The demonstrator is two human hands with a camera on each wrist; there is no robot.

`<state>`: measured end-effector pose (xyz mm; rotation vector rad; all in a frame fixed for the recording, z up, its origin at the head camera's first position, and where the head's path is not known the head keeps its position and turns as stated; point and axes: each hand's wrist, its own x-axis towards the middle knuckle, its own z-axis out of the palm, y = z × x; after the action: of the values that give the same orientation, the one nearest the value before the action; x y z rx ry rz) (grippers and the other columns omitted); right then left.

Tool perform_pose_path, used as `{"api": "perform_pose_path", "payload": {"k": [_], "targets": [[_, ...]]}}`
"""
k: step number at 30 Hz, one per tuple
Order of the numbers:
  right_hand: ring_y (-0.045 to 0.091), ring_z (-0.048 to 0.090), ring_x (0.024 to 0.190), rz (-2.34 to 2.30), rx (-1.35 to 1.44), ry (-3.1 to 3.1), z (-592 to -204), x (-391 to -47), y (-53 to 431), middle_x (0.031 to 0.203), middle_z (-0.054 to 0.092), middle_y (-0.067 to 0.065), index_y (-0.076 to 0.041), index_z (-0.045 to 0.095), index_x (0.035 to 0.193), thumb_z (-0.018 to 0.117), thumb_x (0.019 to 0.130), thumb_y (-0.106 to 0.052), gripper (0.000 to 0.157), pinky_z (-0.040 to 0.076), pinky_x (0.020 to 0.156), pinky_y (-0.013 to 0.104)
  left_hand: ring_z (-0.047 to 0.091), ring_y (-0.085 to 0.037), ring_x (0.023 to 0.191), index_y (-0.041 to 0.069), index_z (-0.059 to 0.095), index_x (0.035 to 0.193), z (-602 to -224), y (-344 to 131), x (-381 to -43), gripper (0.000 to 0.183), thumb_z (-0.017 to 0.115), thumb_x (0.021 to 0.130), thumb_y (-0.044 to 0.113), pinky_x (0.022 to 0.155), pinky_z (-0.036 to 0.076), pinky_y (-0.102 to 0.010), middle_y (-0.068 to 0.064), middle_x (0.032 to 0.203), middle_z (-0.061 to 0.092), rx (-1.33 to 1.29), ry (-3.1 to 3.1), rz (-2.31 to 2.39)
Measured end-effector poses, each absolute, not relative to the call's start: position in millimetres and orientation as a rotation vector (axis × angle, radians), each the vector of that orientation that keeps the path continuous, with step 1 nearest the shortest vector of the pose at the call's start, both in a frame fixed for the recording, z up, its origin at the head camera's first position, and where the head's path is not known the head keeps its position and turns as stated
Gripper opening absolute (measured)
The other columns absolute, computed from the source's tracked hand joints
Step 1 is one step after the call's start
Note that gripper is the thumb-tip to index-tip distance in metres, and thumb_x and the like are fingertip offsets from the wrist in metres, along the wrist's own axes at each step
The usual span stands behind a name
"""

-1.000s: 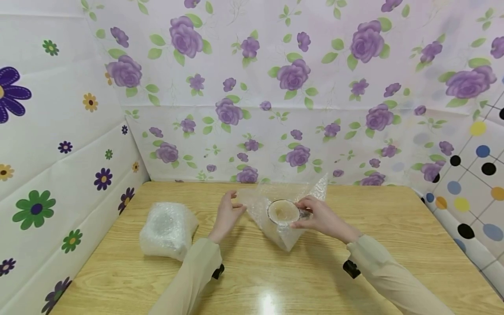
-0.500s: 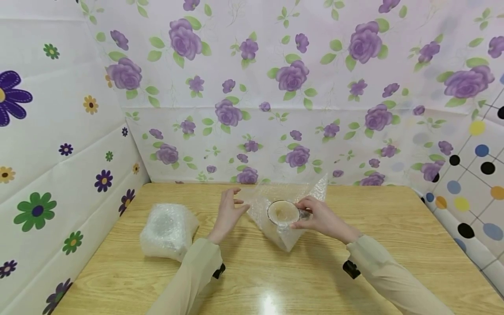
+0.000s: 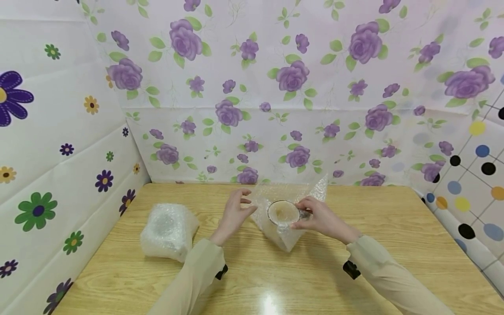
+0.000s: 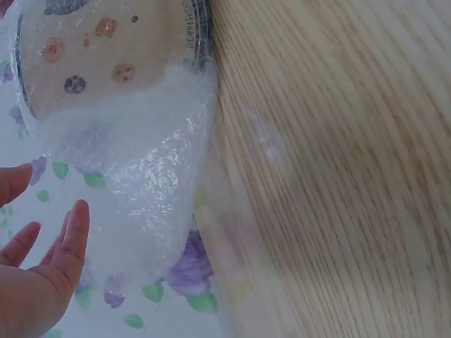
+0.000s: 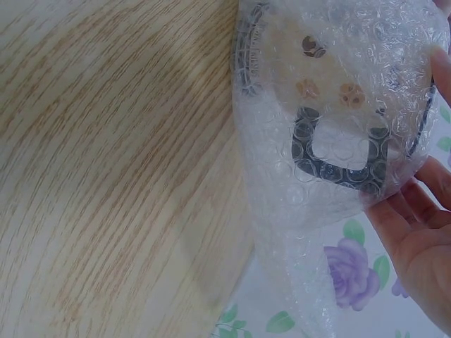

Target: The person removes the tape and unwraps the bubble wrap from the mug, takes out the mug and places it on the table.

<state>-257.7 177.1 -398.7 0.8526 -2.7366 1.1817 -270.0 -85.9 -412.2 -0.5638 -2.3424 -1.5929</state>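
Observation:
A cream mug [image 3: 283, 213] with a dark rim stands mouth up on the table, with a sheet of bubble wrap [image 3: 287, 240] around its sides. Small animal faces on the mug [image 4: 106, 42] show through the wrap in the left wrist view. My right hand [image 3: 322, 219] grips the mug at its rim and handle side, pressing the wrap there; the dark handle [image 5: 303, 158] lies under the wrap in the right wrist view. Left of the mug, my left hand [image 3: 233, 216] has its fingers spread and slightly bent beside a loose flap. Whether it touches the flap I cannot tell.
A bundle of bubble wrap [image 3: 167, 232] sits at the left of the wooden table [image 3: 393, 245]; what is inside is unclear. A flowered cloth [image 3: 256, 144] hangs behind the table's far edge, and more patterned cloth stands at both sides.
My left hand has moved right, closer to the mug and the wrap's left flap. The right hand keeps its hold on the mug, which has not moved.

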Motion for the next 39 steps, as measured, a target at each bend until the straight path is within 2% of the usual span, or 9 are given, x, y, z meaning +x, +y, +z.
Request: {"api": "perform_pose_path", "payload": {"k": [7,11,18,26,31,35,39], "targets": [[0.025,0.054,0.095,1.168,0.860,-2.729,-399,-258,177,0.101,0.053,0.007,0.005,0.059,0.107,0.080,0.066,-0.035,0.060,0.046,0.082,0.036,0.053,-0.035,0.093,-0.003,0.051,0.111,-409,-80,-267,0.034,0.067,0.081,0.002,0.071,0.050,-0.036,-0.017,0.110,0.049,-0.703,-2.344,-1.584],[0.025,0.055,0.094,1.169,0.864,-2.722,-400,-258,177,0.101,0.053,0.007,0.004,0.060,0.106,0.080,0.066,-0.035,0.059,0.046,0.082,0.036,0.054,-0.033,0.093,-0.006,0.051,0.111,-402,-76,-260,0.034,0.066,0.082,0.002,0.072,0.049,-0.039,-0.021,0.109,0.051,-0.750,-2.345,-1.600],[0.024,0.055,0.094,1.202,0.855,-2.715,-401,-258,178,0.101,0.054,0.006,0.002,0.060,0.105,0.079,0.065,-0.037,0.059,0.046,0.082,0.037,0.048,-0.042,0.099,-0.007,0.052,0.113,-383,-72,-243,0.034,0.064,0.082,-0.002,0.076,0.048,-0.042,-0.026,0.111,0.048,-0.913,-2.344,-1.677],[0.022,0.054,0.093,1.184,0.863,-2.719,-400,-258,176,0.101,0.052,0.005,0.002,0.060,0.106,0.079,0.067,-0.038,0.059,0.046,0.080,0.036,0.043,-0.044,0.103,-0.008,0.052,0.114,-386,-69,-240,0.035,0.064,0.082,-0.002,0.082,0.043,-0.052,-0.026,0.113,0.044,-0.982,-2.324,-1.733],[0.023,0.054,0.094,1.193,0.864,-2.726,-400,-258,177,0.102,0.052,0.006,0.002,0.059,0.107,0.078,0.067,-0.037,0.059,0.046,0.083,0.037,0.044,-0.041,0.104,-0.011,0.053,0.112,-395,-65,-244,0.034,0.065,0.082,-0.001,0.083,0.044,-0.049,-0.025,0.115,0.044,-1.014,-2.315,-1.735],[0.025,0.053,0.096,1.212,0.854,-2.731,-400,-258,177,0.103,0.052,0.006,0.002,0.058,0.108,0.078,0.067,-0.038,0.061,0.044,0.085,0.039,0.046,-0.028,0.107,-0.007,0.056,0.113,-413,-64,-254,0.033,0.065,0.084,0.007,0.085,0.044,-0.038,-0.015,0.117,0.047,-0.965,-2.348,-1.729],[0.022,0.053,0.095,1.204,0.841,-2.739,-402,-258,177,0.101,0.052,0.005,0.001,0.059,0.109,0.078,0.067,-0.039,0.061,0.045,0.083,0.039,0.047,-0.022,0.108,-0.003,0.058,0.113,-428,-63,-261,0.034,0.066,0.084,0.013,0.086,0.044,-0.036,-0.008,0.117,0.048,-0.929,-2.360,-1.740]]}}
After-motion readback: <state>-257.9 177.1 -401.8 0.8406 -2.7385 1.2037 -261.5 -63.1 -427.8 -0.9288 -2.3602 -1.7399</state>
